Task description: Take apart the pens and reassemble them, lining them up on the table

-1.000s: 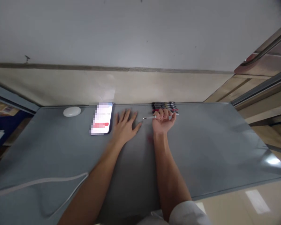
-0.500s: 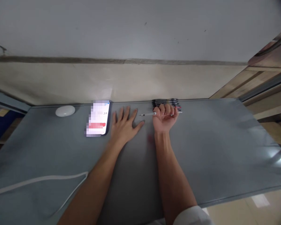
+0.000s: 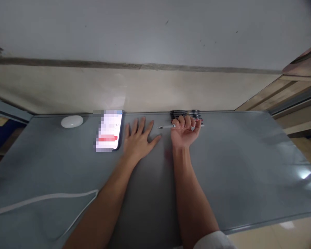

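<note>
White pen [image 3: 168, 126] is lying across the curled fingers of the right hand [image 3: 185, 133], near the table's [image 3: 235, 166] back edge, just before a row of pens [image 3: 186, 113]. The left hand [image 3: 139, 141] is resting open, fingers spread, beside the smartphone [image 3: 110, 131].

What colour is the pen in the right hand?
The pen is white with a silver tip, seen best in the head view.
</note>
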